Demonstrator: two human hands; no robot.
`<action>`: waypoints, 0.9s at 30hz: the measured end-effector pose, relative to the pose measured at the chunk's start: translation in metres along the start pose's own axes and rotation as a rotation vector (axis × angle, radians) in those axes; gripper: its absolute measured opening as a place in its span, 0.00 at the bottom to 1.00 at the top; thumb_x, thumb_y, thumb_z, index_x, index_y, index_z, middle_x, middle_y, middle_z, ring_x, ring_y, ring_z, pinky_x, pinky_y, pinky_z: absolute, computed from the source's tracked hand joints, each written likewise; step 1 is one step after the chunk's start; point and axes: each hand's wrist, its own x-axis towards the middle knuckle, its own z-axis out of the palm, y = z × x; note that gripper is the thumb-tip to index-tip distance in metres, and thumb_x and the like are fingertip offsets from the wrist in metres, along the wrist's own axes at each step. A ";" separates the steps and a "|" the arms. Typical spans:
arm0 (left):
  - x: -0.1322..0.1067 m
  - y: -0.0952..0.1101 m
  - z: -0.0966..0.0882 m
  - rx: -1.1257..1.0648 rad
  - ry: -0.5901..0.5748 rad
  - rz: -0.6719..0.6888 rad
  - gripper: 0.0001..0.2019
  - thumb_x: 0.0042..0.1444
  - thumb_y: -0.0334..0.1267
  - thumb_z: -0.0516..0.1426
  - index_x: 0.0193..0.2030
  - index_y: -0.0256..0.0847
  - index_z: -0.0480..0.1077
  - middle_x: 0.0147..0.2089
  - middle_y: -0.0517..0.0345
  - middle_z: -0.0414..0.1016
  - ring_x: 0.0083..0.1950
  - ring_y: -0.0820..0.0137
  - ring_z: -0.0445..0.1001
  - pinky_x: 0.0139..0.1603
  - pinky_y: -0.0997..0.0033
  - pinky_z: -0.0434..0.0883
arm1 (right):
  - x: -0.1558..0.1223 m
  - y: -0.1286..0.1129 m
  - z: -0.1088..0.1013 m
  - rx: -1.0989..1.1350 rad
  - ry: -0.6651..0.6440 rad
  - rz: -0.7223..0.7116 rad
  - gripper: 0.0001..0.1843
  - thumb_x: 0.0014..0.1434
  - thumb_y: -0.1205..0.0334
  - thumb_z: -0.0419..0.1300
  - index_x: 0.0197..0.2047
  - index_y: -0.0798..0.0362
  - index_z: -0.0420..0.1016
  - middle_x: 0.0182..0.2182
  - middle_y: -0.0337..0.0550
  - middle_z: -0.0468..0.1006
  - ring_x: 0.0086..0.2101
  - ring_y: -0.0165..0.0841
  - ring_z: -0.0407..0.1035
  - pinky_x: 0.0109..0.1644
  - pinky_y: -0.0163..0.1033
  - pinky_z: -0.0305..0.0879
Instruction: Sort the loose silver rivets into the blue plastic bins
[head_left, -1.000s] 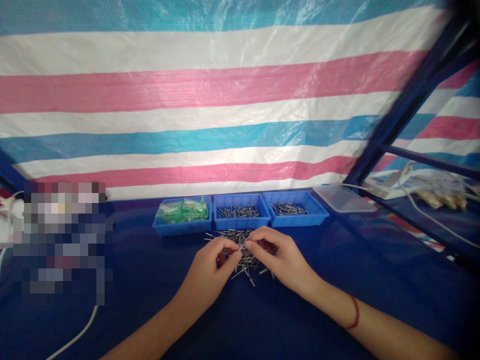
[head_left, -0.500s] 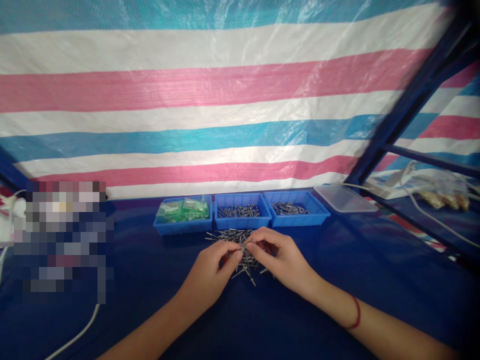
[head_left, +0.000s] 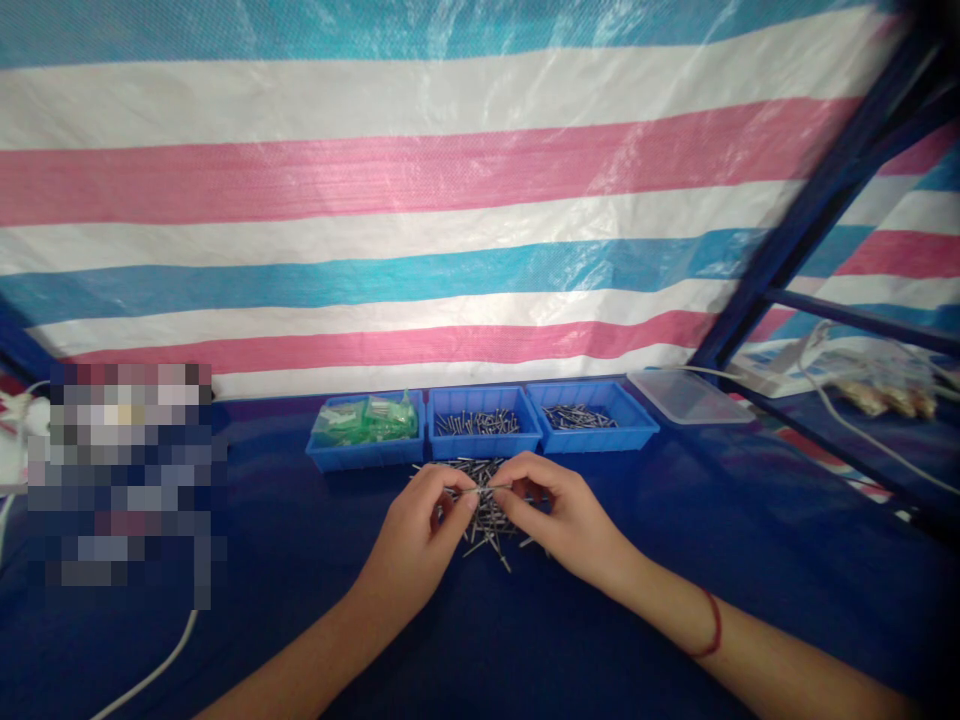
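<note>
A loose heap of thin metal pins (head_left: 486, 520) lies on the dark blue cloth in front of three blue trays. My left hand (head_left: 420, 530) and my right hand (head_left: 559, 515) hover over the heap, fingertips pinched toward each other. Between them they hold one thin metal pin (head_left: 486, 488) level, each hand at one end. A red cord circles my right wrist (head_left: 711, 625).
The left blue tray (head_left: 366, 452) holds green plastic packets, the middle tray (head_left: 484, 440) and right tray (head_left: 596, 428) hold metal pins. A clear plastic lid (head_left: 686, 397) sits to the right, white cables (head_left: 150, 675) run at both sides. A striped tarp hangs behind.
Both hands have risen slightly from the heap, and a single pin now shows stretched between their fingertips.
</note>
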 end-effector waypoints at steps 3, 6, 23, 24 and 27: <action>0.000 0.001 0.000 -0.014 0.019 0.009 0.05 0.61 0.37 0.51 0.38 0.41 0.67 0.36 0.59 0.69 0.34 0.72 0.68 0.36 0.73 0.65 | 0.000 0.001 0.000 -0.023 -0.021 -0.048 0.03 0.57 0.66 0.58 0.34 0.52 0.74 0.30 0.40 0.73 0.30 0.29 0.67 0.34 0.34 0.64; 0.000 0.002 -0.001 -0.004 0.010 0.018 0.06 0.61 0.38 0.51 0.38 0.41 0.67 0.35 0.59 0.68 0.34 0.72 0.67 0.35 0.73 0.65 | -0.001 -0.002 0.000 -0.099 -0.063 -0.136 0.05 0.59 0.66 0.57 0.36 0.51 0.75 0.32 0.42 0.75 0.35 0.32 0.69 0.40 0.37 0.65; 0.008 -0.008 -0.029 0.466 -0.207 0.166 0.09 0.63 0.36 0.49 0.42 0.43 0.70 0.43 0.57 0.72 0.44 0.68 0.71 0.45 0.70 0.66 | 0.037 0.051 -0.097 -1.128 0.392 0.091 0.12 0.56 0.59 0.55 0.37 0.54 0.77 0.35 0.51 0.78 0.39 0.45 0.68 0.36 0.42 0.55; 0.007 -0.008 -0.027 0.475 -0.220 0.176 0.10 0.63 0.37 0.48 0.43 0.43 0.70 0.43 0.58 0.72 0.44 0.67 0.71 0.46 0.70 0.66 | 0.036 0.050 -0.095 -1.131 0.386 0.090 0.13 0.56 0.58 0.55 0.39 0.54 0.77 0.36 0.51 0.78 0.39 0.45 0.68 0.36 0.42 0.54; 0.007 -0.010 -0.020 0.514 -0.206 0.149 0.11 0.63 0.41 0.49 0.46 0.44 0.70 0.44 0.57 0.73 0.45 0.66 0.71 0.45 0.69 0.66 | 0.034 0.043 -0.081 -1.080 0.336 0.038 0.13 0.57 0.57 0.54 0.40 0.52 0.77 0.38 0.48 0.78 0.40 0.44 0.68 0.38 0.43 0.54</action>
